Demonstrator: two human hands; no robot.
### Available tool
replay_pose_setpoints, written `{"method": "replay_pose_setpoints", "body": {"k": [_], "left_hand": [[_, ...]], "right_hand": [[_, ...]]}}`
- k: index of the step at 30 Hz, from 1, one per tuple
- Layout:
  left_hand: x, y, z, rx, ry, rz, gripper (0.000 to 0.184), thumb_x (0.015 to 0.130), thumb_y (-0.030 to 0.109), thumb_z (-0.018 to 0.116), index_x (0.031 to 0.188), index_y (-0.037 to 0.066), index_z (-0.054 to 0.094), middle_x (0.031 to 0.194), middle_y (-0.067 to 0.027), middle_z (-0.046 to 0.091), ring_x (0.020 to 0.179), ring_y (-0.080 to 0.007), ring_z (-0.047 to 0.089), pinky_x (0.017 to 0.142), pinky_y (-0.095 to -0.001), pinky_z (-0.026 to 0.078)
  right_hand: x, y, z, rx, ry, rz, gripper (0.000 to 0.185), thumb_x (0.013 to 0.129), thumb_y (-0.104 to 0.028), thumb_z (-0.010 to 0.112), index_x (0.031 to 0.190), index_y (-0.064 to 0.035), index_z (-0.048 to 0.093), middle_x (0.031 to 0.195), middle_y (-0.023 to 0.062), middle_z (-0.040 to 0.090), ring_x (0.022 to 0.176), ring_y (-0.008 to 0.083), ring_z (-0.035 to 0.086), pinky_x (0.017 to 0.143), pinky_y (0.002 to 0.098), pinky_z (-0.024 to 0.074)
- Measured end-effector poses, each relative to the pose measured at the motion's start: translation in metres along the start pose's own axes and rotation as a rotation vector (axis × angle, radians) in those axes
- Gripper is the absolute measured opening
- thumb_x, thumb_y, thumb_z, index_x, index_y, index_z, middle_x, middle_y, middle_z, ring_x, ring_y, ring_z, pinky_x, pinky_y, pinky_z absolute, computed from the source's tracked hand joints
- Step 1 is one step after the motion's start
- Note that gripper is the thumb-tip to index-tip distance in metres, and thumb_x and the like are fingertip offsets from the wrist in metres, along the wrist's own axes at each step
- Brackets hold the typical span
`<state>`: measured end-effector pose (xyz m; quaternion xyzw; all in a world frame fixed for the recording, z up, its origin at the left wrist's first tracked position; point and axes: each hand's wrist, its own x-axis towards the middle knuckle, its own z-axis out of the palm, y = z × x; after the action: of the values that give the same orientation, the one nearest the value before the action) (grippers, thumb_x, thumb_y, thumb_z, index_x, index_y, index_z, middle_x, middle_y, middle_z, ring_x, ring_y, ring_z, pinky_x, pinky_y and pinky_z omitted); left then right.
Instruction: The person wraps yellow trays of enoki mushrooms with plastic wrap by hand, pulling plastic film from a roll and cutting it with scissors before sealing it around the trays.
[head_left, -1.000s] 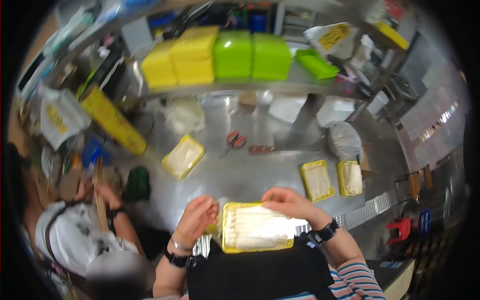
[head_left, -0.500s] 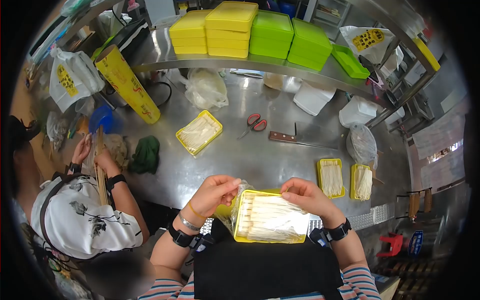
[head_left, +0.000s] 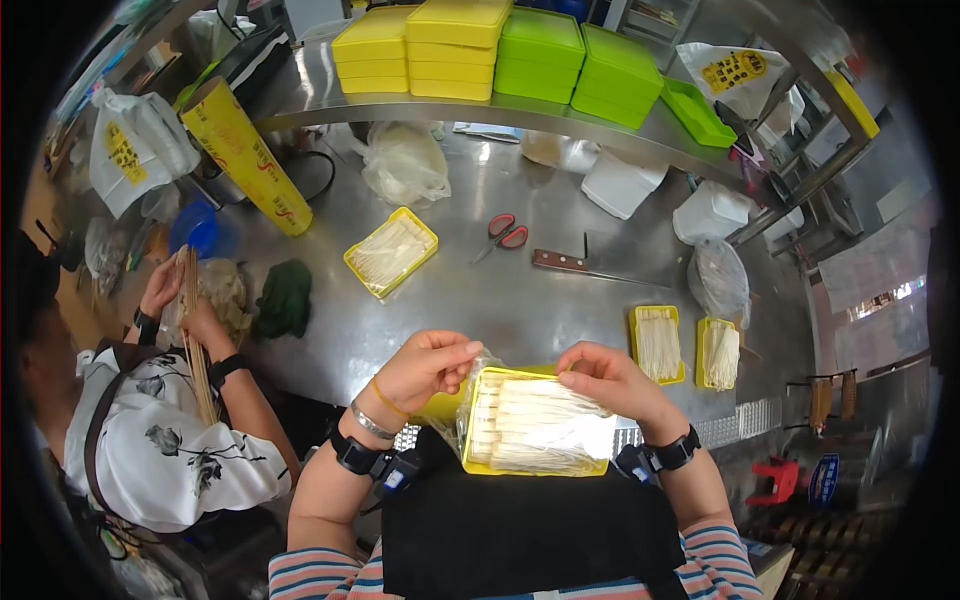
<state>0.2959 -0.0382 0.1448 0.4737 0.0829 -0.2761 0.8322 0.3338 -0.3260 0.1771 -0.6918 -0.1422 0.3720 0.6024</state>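
A yellow tray (head_left: 470,425) packed with pale, stringy bundles (head_left: 535,420) lies close to my body, with shiny clear plastic film (head_left: 466,395) over it. At its upper left corner, my left hand (head_left: 425,372) pinches a gathered edge of the film between thumb and forefinger. My right hand (head_left: 610,382) is closed at the tray's upper right edge, thumb and forefinger pressed together on the film there. Part of a yellow roll (head_left: 437,408) shows behind the tray, beneath my left hand.
On the steel table lie another filled yellow tray (head_left: 391,252), red-handled scissors (head_left: 505,235) and a cleaver (head_left: 590,270). Two filled trays (head_left: 656,345) (head_left: 718,355) sit right. Lidded boxes (head_left: 455,50) line the shelf. At left, a co-worker (head_left: 175,440) holds thin sticks (head_left: 197,340).
The view has shifted slightly. Both my hands keep their pinched grips, and the tray stays in nearly the same place. The co-worker's hands have moved a little around the sticks.
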Motion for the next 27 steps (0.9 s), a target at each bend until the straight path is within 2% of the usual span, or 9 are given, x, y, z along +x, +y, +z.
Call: {"method": "replay_pose_setpoints", "body": {"k": [2, 6, 8, 11, 27], "left_hand": [[-0.004, 0.001, 0.005, -0.084, 0.076, -0.001, 0.02, 0.093, 0.021, 0.061, 0.082, 0.005, 0.062, 0.068, 0.0015, 0.055, 0.056, -0.0059, 0.047, 0.051, -0.0216, 0.041], [-0.016, -0.003, 0.005, -0.06, 0.083, 0.044, 0.016, 0.093, 0.018, 0.061, 0.089, 0.003, 0.063, 0.071, 0.0005, 0.057, 0.059, -0.0059, 0.05, 0.053, -0.0212, 0.042], [-0.021, -0.004, 0.004, 0.001, 0.03, 0.078, 0.017, 0.092, 0.018, 0.062, 0.097, 0.001, 0.065, 0.079, 0.0005, 0.061, 0.063, -0.0052, 0.05, 0.055, -0.0198, 0.042], [-0.022, -0.01, 0.0, 0.013, -0.007, 0.107, 0.017, 0.091, 0.014, 0.063, 0.101, 0.001, 0.066, 0.081, 0.0001, 0.062, 0.064, -0.0053, 0.051, 0.056, -0.0197, 0.043], [-0.024, -0.009, 0.005, 0.166, 0.068, 0.203, 0.012, 0.084, 0.008, 0.068, 0.092, 0.0, 0.065, 0.077, 0.0005, 0.061, 0.062, -0.0057, 0.054, 0.059, -0.0198, 0.046]], "right_hand": [[-0.001, -0.002, -0.001, -0.001, 0.0, 0.0, 0.016, 0.093, -0.019, 0.063, 0.103, -0.0066, 0.06, 0.075, -0.0021, 0.063, 0.068, 0.002, 0.055, 0.06, 0.0196, 0.0432], [-0.003, 0.0, -0.001, -0.011, -0.012, 0.0, 0.017, 0.093, -0.02, 0.063, 0.103, -0.0068, 0.061, 0.075, -0.0017, 0.063, 0.069, 0.0021, 0.055, 0.061, 0.0192, 0.0433], [0.0, -0.001, -0.002, -0.041, -0.015, -0.004, 0.017, 0.093, -0.021, 0.063, 0.103, -0.0069, 0.061, 0.075, -0.0014, 0.063, 0.069, 0.0021, 0.056, 0.061, 0.0192, 0.0433], [-0.001, 0.0, -0.001, 0.008, -0.015, -0.005, 0.017, 0.093, -0.021, 0.063, 0.102, -0.0067, 0.061, 0.074, -0.0014, 0.063, 0.068, 0.0018, 0.055, 0.06, 0.0194, 0.0428], [0.003, 0.001, 0.0, 0.022, -0.014, 0.0, 0.016, 0.093, -0.019, 0.063, 0.102, -0.0061, 0.06, 0.073, -0.0032, 0.062, 0.066, 0.001, 0.054, 0.058, 0.0189, 0.0423]]}}
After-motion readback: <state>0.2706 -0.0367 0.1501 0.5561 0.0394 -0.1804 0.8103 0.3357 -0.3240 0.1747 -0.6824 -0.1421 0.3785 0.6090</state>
